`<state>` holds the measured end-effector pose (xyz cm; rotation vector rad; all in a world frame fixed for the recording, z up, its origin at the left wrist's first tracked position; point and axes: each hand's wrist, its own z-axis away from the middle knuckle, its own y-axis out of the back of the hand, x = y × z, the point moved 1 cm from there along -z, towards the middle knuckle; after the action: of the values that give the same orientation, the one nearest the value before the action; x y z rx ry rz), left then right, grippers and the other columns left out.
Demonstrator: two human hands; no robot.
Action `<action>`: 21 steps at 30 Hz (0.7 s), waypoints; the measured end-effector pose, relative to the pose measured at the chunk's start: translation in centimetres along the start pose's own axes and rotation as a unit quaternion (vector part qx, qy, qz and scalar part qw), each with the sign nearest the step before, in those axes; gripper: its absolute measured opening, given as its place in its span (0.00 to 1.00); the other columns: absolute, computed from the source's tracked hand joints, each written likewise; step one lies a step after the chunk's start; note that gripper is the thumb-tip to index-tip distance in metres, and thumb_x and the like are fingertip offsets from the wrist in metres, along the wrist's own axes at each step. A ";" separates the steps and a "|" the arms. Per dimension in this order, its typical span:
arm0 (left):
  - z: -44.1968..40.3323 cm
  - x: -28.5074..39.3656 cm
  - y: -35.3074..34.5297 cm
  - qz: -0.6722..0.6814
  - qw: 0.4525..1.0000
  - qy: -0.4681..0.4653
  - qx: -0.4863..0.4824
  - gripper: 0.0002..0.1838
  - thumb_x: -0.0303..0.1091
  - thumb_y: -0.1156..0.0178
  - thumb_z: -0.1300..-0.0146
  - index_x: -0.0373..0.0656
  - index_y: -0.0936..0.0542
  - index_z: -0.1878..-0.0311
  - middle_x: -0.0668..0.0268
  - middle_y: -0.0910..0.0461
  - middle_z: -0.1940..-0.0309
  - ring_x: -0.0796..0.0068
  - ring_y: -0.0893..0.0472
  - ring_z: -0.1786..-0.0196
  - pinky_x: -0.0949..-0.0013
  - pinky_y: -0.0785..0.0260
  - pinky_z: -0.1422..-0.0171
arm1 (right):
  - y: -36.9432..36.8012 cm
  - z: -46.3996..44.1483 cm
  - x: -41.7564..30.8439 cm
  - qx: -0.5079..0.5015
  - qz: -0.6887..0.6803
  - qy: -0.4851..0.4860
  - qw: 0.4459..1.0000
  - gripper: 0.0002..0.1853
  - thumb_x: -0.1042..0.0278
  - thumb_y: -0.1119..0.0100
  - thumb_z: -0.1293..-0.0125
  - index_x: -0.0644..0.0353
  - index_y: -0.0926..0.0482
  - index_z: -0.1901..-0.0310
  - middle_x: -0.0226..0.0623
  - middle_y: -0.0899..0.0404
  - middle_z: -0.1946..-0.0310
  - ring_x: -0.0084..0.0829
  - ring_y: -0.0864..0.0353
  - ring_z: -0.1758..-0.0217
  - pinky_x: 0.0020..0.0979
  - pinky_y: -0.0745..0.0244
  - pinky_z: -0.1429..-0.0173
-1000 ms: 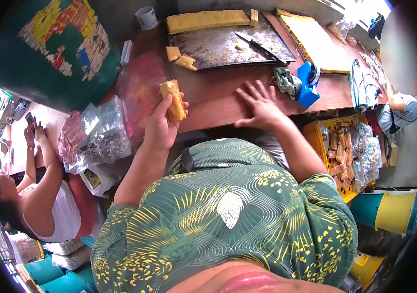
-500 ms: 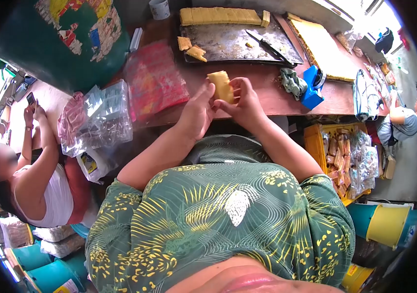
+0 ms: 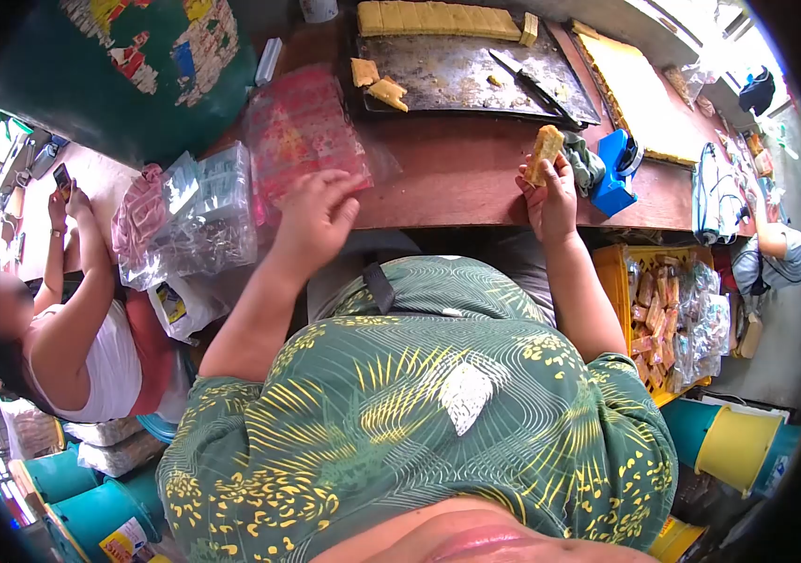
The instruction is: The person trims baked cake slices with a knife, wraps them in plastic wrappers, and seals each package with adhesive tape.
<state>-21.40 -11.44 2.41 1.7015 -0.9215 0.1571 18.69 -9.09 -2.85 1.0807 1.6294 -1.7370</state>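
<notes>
My right hand (image 3: pixel 550 194) grips a slice of yellow cake (image 3: pixel 546 153) and holds it up over the table's near edge. Its fingers wrap round the lower end of the slice. To the left, my left hand (image 3: pixel 319 218) is open with nothing in it, its fingers reaching over the near corner of a stack of red printed plastic bags (image 3: pixel 302 122). Whether the fingertips touch the plastic I cannot tell. Beyond both hands lies a dark baking tray (image 3: pixel 447 70) with a row of cut cake (image 3: pixel 438 19), broken cake pieces (image 3: pixel 384 91) and a knife (image 3: pixel 536 89).
A blue tape dispenser (image 3: pixel 616 174) and a grey-green cloth (image 3: pixel 583 161) sit right of the tray. Further right lies a cake slab (image 3: pixel 640 94). A yellow crate (image 3: pixel 611 281) holds wrapped pieces. Clear plastic bags (image 3: pixel 208 211) lie left, near a seated person (image 3: pixel 91 352) holding a phone.
My hands have moved apart. The right hand has carried the cake slice to the right, while the left has let go and moved left to the red bags.
</notes>
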 end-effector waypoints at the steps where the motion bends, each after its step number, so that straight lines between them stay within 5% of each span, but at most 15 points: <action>1: 0.2 1.3 -0.4 -0.099 0.995 -0.021 -0.019 0.21 0.42 0.37 0.30 0.47 0.16 0.37 0.65 0.21 0.37 0.63 0.28 0.31 0.56 0.40 0.26 | 0.1 -0.2 0.0 -0.010 0.004 -0.004 1.000 0.29 0.69 0.39 0.24 0.56 0.41 0.28 0.41 0.21 0.46 0.34 0.16 0.49 0.38 0.17 0.45; 2: 0.5 1.5 -1.5 -0.091 0.996 -0.008 -0.020 0.24 0.46 0.34 0.35 0.51 0.15 0.38 0.65 0.24 0.36 0.56 0.32 0.30 0.48 0.43 0.26 | 0.2 -0.3 0.2 -0.020 0.014 0.000 1.000 0.28 0.69 0.39 0.24 0.55 0.40 0.28 0.41 0.21 0.45 0.34 0.15 0.50 0.38 0.17 0.45; 9: 1.3 2.9 -4.4 -0.189 0.981 -0.027 -0.039 0.26 0.51 0.35 0.34 0.50 0.16 0.36 0.66 0.26 0.37 0.56 0.35 0.28 0.47 0.46 0.27 | 0.3 -0.1 0.3 -0.060 0.006 -0.002 0.998 0.27 0.69 0.39 0.24 0.57 0.37 0.29 0.40 0.20 0.46 0.34 0.15 0.51 0.37 0.18 0.44; 21: 2.0 1.6 -3.1 -0.116 0.993 0.028 -0.009 0.25 0.50 0.35 0.33 0.53 0.18 0.35 0.66 0.25 0.37 0.54 0.35 0.25 0.45 0.48 0.24 | 0.5 -0.3 0.4 -0.082 0.007 -0.009 0.997 0.25 0.70 0.40 0.23 0.58 0.35 0.29 0.38 0.20 0.46 0.30 0.16 0.50 0.36 0.19 0.43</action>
<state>-19.01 -13.80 0.16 1.7643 -0.6759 0.0398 18.95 -8.78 -3.44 0.9931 1.7164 -1.5692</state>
